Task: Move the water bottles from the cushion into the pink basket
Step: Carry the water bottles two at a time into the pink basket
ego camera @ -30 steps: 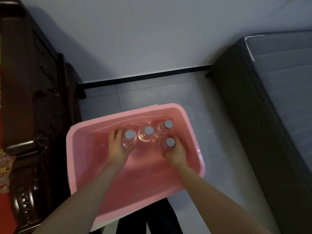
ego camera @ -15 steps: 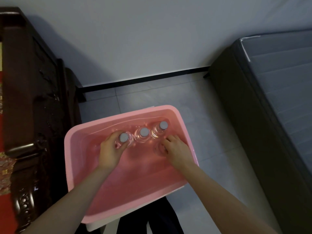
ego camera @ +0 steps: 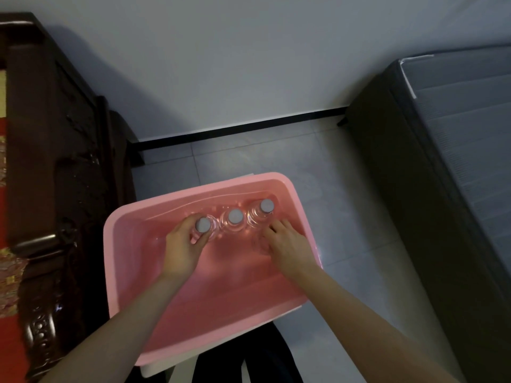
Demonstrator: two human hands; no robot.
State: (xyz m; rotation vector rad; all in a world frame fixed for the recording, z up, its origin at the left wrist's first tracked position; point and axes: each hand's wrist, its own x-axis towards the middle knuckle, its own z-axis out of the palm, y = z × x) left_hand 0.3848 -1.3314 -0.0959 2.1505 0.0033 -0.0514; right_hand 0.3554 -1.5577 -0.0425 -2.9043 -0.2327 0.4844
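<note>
The pink basket (ego camera: pixel 130 261) sits low in front of me. Three clear water bottles with grey caps stand upright in a row along its far wall: a left one (ego camera: pixel 203 225), a middle one (ego camera: pixel 235 217) and a right one (ego camera: pixel 266 206). My left hand (ego camera: pixel 182 250) wraps around the left bottle below its cap. My right hand (ego camera: pixel 287 244) covers a fourth bottle (ego camera: pixel 260 243) from above, so its cap is hidden and only part of its clear body shows. No cushion with bottles is in view.
A dark carved wooden piece of furniture (ego camera: pixel 55 167) with red fabric stands at the left. At the right is a dark grey mattress-like block (ego camera: pixel 442 167). Grey tiled floor (ego camera: pixel 276 150) and a white wall with a black baseboard lie beyond the basket.
My right hand has slid over the top of the fourth bottle, hiding the cap that showed one second ago. The left hand stays on the left bottle.
</note>
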